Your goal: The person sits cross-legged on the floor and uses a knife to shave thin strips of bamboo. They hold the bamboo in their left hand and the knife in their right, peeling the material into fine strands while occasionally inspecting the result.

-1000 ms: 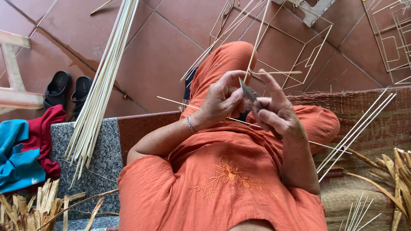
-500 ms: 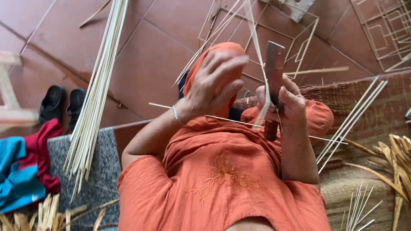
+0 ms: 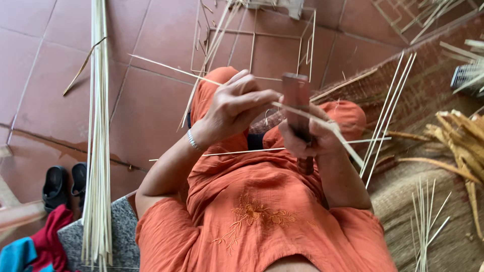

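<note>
My left hand pinches a long thin bamboo strip that runs from upper left across to lower right. My right hand grips the wooden handle of a broad rusty knife, held upright with the blade up. The strip lies against the blade. Both hands are raised over my lap, which is covered in orange clothes. A silver bracelet sits on my left wrist. A second thin strip lies across my lap below the hands.
A tall bundle of bamboo strips stands at the left. A square stick frame rests on the red tiled floor ahead. Loose strips and husks lie on a woven mat at right. Black sandals sit lower left.
The knife has turned from low between the hands to upright. My left hand has drawn the strip further left along the blade. The view has shifted closer.
</note>
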